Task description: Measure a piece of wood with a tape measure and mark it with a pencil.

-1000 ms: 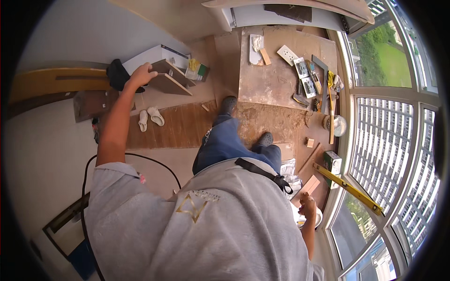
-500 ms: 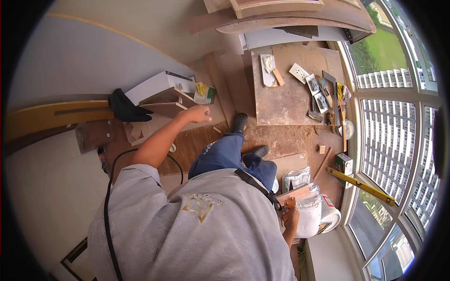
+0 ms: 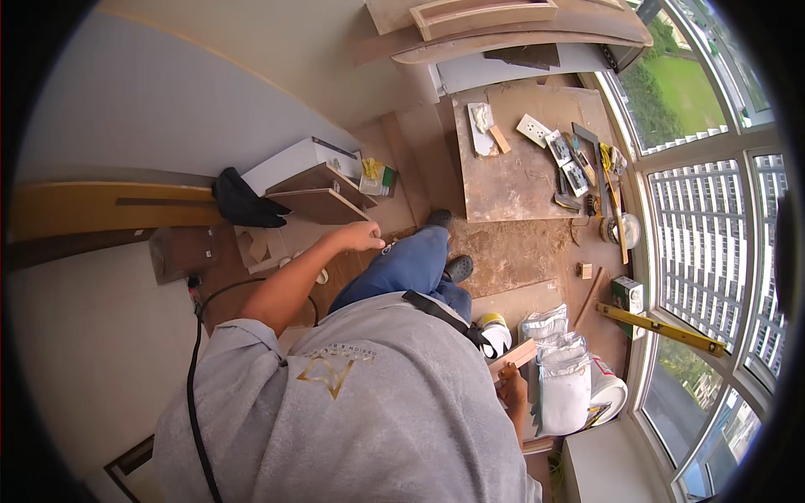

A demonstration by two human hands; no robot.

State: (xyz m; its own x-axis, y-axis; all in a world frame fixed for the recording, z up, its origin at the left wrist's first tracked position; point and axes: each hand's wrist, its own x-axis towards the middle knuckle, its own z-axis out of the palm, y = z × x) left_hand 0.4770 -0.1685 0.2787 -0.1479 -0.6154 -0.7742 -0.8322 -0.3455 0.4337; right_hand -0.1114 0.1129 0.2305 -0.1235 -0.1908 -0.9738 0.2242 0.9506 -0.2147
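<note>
My right hand (image 3: 514,391) is closed on the near end of the wood (image 3: 513,358), which extends forward from that grip; I judge the end hold keeps the remaining length free. The bags (image 3: 563,392) stand just right of this grip and the tub (image 3: 495,335) just ahead, probably grouped for easy reach. My left hand (image 3: 360,236) is loosely curled near the trouser leg (image 3: 398,267), nothing visible in it; I cannot tell whether its fingers fully meet. Ahead and left of it, boards (image 3: 319,204) stand beside the white box (image 3: 285,166), presumably for support. Well right of the wood, the level (image 3: 662,328) slants by the windows (image 3: 700,230), likely parked there against damage.
</note>
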